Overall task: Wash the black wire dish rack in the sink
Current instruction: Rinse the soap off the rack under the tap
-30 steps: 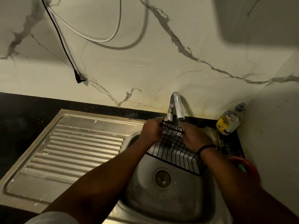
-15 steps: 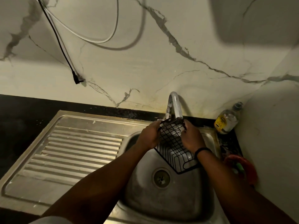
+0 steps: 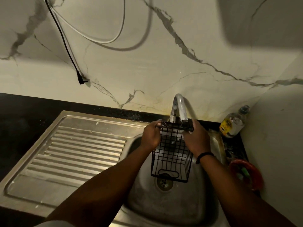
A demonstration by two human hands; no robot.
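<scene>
A marble-veined wall (image 3: 164,63) backs a dark bench (image 3: 19,115) with a steel sink (image 3: 164,210) and ribbed drainboard (image 3: 78,153). Over the basin, under the curved tap (image 3: 179,107), hangs the black wire dish rack (image 3: 172,154). The left hand (image 3: 151,135) and right hand (image 3: 196,136) each have a grip curled on its upper rim, lower end above the drain (image 3: 164,181).

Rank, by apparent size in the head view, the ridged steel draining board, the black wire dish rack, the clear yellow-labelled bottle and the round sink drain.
1. Ridged steel draining board
2. Black wire dish rack
3. Clear yellow-labelled bottle
4. Round sink drain

The bottle and the drain look close in size, and the bottle stands farther off, so their order is unsure.
</scene>
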